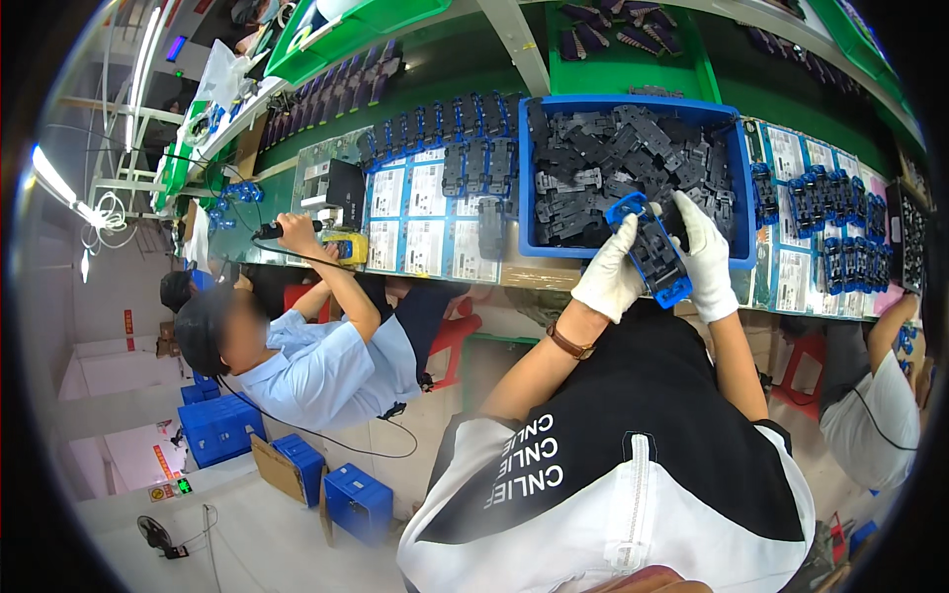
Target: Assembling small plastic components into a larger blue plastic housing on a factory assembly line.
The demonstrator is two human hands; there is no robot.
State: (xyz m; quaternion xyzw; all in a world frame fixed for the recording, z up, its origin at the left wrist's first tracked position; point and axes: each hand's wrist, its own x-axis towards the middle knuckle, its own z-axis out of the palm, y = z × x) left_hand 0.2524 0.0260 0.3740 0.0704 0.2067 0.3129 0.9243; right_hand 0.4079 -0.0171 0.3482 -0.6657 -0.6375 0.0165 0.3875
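My left hand [611,272] and my right hand [704,252], both in white gloves, hold a blue plastic frame with a black part in it [652,252] at the near rim of a blue bin [633,104]. The bin is heaped with several dark grey plastic parts [613,163]. My left hand grips the frame's left side and my right hand its right side. A brown watch sits on my left wrist [571,343].
A co-worker [316,356] in a light blue shirt sits at my left, holding a tool by a yellow fixture [346,247]. Rows of black parts [465,148] and blue-framed parts [825,198] lie on printed sheets. Green trays [623,59] stand behind. Another person [870,405] sits at my right.
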